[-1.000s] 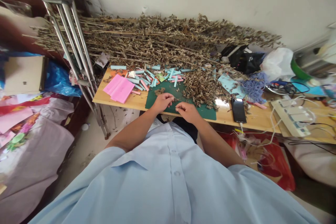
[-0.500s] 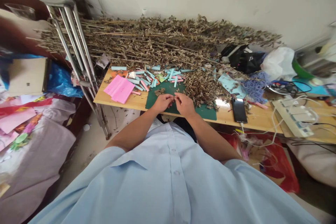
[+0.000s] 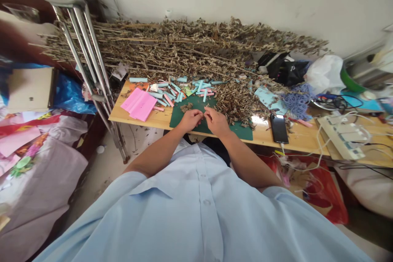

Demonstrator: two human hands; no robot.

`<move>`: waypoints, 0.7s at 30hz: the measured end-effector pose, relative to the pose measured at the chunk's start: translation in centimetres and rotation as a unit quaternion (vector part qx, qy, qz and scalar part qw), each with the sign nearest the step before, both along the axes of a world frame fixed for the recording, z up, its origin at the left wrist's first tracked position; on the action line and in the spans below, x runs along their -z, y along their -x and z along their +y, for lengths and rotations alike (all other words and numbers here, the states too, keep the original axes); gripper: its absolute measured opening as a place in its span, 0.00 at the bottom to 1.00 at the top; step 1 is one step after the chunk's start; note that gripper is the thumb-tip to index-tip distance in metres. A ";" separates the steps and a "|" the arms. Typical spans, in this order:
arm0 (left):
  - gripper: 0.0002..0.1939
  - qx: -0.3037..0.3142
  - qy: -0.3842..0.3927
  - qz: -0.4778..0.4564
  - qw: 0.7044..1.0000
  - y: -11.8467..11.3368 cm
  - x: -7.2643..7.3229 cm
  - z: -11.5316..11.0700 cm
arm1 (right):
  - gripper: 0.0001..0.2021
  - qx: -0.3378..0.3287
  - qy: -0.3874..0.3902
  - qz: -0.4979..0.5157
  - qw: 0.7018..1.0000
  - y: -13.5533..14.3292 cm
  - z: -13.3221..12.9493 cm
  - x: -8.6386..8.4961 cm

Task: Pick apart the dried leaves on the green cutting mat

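Observation:
My left hand [image 3: 189,119] and my right hand [image 3: 216,121] meet fingertip to fingertip over a dark green cutting mat [image 3: 242,131] on a wooden table [image 3: 153,118]. Both pinch something small between them; it is too small to make out, likely a bit of dried plant. A small heap of dried crumbs [image 3: 186,107] lies just beyond my left hand. A bigger pile of dried leaves [image 3: 238,104] sits right of my right hand. Rolled blue and pink paper tubes [image 3: 178,90] are scattered behind the mat.
Long dried stalks [image 3: 184,49] fill the back of the table. Pink paper sheets [image 3: 138,104] lie at the left, a black phone [image 3: 278,128] and a white power strip [image 3: 344,137] at the right. Metal crutches [image 3: 89,61] lean against the table's left end.
My right hand moved left from the mat's front edge and joined my left hand; since half a second ago both have stayed almost still.

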State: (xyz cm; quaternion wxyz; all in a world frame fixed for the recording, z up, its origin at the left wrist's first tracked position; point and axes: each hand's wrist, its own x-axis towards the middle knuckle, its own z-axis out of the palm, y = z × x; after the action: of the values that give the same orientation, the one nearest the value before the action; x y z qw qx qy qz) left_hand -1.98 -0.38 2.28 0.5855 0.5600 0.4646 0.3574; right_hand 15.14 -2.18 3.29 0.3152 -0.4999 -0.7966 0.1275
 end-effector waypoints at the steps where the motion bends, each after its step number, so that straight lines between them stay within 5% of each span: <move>1: 0.09 0.001 -0.003 0.005 1.000 0.0 -0.1 0.0 | 0.16 0.001 0.002 0.001 1.000 0.0 0.0 0.0; 9: 0.08 -0.034 -0.010 0.031 0.999 -0.1 0.4 0.1 | 0.15 0.070 0.010 0.069 0.995 -0.3 0.4 0.6; 21: 0.11 -0.050 -0.018 0.061 0.997 -0.6 0.6 0.2 | 0.13 0.074 0.055 0.071 0.993 -0.2 0.3 0.7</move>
State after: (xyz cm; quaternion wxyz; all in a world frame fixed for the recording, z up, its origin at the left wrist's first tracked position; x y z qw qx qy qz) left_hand -1.42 -0.13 1.72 0.5273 0.5676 0.5202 0.3594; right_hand 15.31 -1.83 2.55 0.3511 -0.5636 -0.7249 0.1829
